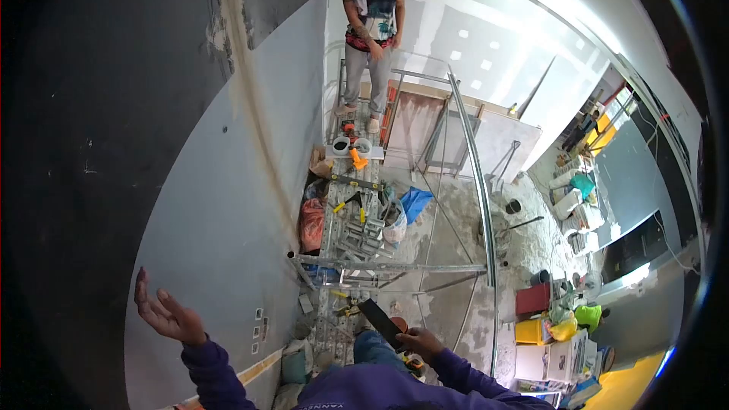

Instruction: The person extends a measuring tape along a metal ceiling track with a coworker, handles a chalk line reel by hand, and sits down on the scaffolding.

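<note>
My left hand [168,316] is raised in front of the grey wall [220,258], with its fingers spread and nothing in them. I cannot tell whether it touches the wall. In my right hand [421,342] is a black flat rectangular piece [379,322], gripped at its lower end and tilted above my legs. Below it is a metal scaffold platform [325,319] with a few tools on it, partly hidden by the piece and my body.
A scaffold rail [395,266] crosses ahead. Beyond it, metal brackets [363,234], a spirit level [354,181] and an orange power tool [358,158] lie on the planks. A person [372,23] stands at the far end. Another person in bright green [588,316] is at the lower right.
</note>
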### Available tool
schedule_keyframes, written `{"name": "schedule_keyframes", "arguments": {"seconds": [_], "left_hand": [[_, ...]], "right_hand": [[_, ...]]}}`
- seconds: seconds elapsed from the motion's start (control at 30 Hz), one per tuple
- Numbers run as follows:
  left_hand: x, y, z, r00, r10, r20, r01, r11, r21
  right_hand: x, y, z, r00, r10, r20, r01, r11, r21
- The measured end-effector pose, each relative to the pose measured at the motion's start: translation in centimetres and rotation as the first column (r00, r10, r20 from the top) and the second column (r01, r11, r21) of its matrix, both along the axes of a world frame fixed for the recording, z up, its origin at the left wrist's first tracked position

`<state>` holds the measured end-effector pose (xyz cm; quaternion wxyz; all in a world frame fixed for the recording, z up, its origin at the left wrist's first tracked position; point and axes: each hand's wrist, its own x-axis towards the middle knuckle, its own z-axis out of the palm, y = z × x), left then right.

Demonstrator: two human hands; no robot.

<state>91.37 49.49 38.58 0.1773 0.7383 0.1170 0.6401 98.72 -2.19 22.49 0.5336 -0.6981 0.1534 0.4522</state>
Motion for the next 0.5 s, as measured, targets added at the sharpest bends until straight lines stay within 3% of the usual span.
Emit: {"name": "schedule_keyframes", "arguments": {"seconds": [0.27, 0.37, 0.5], "left_hand": [[3.9, 0.8, 6.4, 0.991, 0.107, -0.076, -0.088, 0.973, 0.213], [3.8, 2.4, 8.5, 0.933, 0.321, -0.163, -0.258, 0.911, 0.321], [3.0, 4.5, 10.0, 0.809, 0.58, -0.097, -0.48, 0.746, 0.46]], "right_hand": [[8.7, -2.5, -2.4, 0.992, 0.061, 0.115, -0.06, 0.998, -0.013], [9.8, -2.3, -0.8, 0.988, 0.008, 0.152, -0.016, 0.999, 0.049], [10.3, -1.8, -0.3, 0.981, 0.025, 0.195, -0.037, 0.998, 0.059]]}}
